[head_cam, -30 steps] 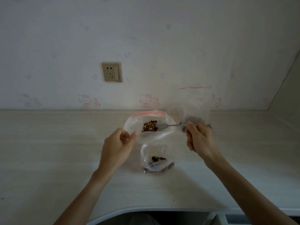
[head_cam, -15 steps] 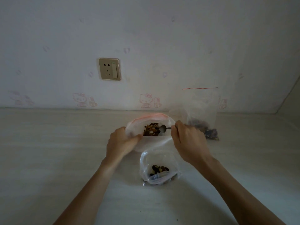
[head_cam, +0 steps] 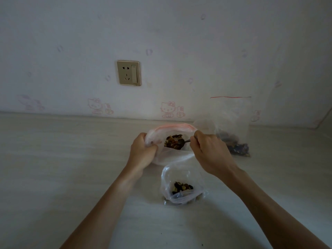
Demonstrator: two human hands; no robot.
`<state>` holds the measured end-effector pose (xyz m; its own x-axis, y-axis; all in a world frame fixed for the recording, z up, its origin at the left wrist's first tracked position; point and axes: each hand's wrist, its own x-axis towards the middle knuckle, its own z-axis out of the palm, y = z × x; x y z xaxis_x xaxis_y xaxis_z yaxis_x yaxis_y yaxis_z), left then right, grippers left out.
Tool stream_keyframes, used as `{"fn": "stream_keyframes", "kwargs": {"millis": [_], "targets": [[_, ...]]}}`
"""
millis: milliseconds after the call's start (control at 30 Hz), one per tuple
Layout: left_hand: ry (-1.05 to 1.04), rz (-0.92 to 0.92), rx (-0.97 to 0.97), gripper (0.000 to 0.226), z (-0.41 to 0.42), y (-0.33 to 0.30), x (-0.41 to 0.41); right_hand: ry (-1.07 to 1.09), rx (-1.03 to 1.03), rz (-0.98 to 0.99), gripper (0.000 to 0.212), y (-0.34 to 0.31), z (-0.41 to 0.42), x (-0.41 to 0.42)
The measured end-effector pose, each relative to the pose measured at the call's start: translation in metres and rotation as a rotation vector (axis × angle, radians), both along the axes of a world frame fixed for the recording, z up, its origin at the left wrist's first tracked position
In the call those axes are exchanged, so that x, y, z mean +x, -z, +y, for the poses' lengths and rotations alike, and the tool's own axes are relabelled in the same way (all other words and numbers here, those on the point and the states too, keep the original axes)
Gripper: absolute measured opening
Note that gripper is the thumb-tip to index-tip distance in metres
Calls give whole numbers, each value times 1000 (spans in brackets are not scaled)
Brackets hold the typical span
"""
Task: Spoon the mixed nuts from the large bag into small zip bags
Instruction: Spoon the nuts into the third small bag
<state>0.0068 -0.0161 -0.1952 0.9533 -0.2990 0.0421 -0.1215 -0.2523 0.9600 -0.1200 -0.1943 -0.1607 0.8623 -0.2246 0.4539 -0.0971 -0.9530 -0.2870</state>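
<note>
On the pale countertop (head_cam: 53, 177), the large bag (head_cam: 172, 127) with its pink zip strip stands open, mixed nuts (head_cam: 173, 141) showing inside. The left hand (head_cam: 142, 153) grips the bag's left rim, fingers curled into the plastic. The right hand (head_cam: 209, 152) pinches a metal spoon (head_cam: 183, 141) whose bowl sits among the nuts. Just nearer the person, a small zip bag (head_cam: 182, 186) lies open, holding a few nuts. Another bag with a red line (head_cam: 231, 123) leans against the wall. No writing is readable; cartoon cat stickers (head_cam: 168, 109) and a socket (head_cam: 128, 73) mark the wall.
</note>
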Motion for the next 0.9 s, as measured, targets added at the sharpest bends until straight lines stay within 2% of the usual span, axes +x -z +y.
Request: {"fn": "stream_keyframes", "kwargs": {"millis": [200,267,367,433,667,900], "targets": [[-18,55,-52,32,-4,-2,-2,30,-4,-3,39,-1,0,4],[-7,45,-50,30,-4,-1,-4,60,187,-3,40,3,-3,8],[23,59,-54,37,-3,0,-5,114,674,-14,35,10,-14,10],[46,73,-53,41,-4,0,-5,122,858,-13,33,17,-16,8],[95,39,-37,41,-7,6,-5,154,1146,-20,37,29,-10,13],[103,35,-45,43,-6,6,-3,198,1338,30,32,26,-11,14]]}}
